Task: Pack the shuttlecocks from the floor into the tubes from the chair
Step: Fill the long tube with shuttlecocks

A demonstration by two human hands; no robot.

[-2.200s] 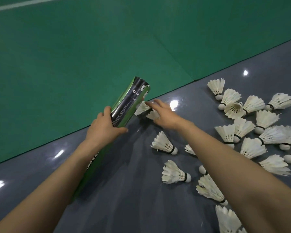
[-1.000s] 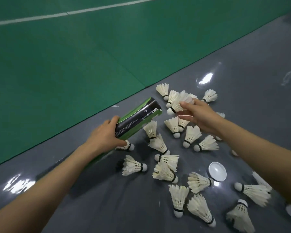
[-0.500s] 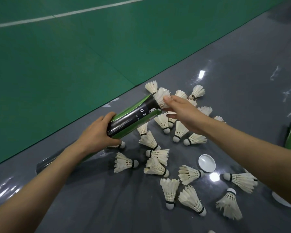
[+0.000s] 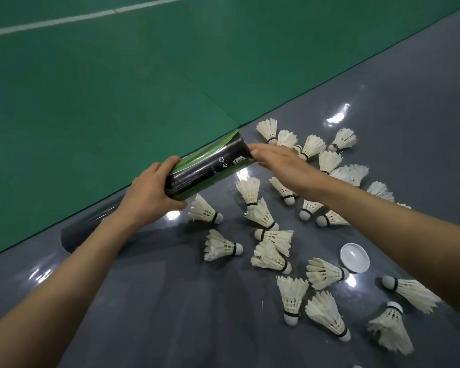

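My left hand (image 4: 150, 196) grips the lower part of a green and black shuttlecock tube (image 4: 213, 166), which is tilted with its open mouth up and to the right. My right hand (image 4: 282, 163) reaches across to that mouth, its fingers stretched out and touching the rim. No shuttlecock shows in those fingers; what is inside the tube is hidden. Several white feather shuttlecocks (image 4: 263, 216) lie scattered on the grey floor (image 4: 157, 314) under and to the right of my hands.
A white round tube lid (image 4: 355, 257) lies on the floor among the shuttlecocks at the right. The green court mat (image 4: 117, 88) with a white line (image 4: 64, 19) fills the upper left; its edge runs diagonally behind the tube.
My right hand carried a shuttlecock from the pile to the tube's mouth; it no longer shows there. The left hand has kept its grip on the tube.
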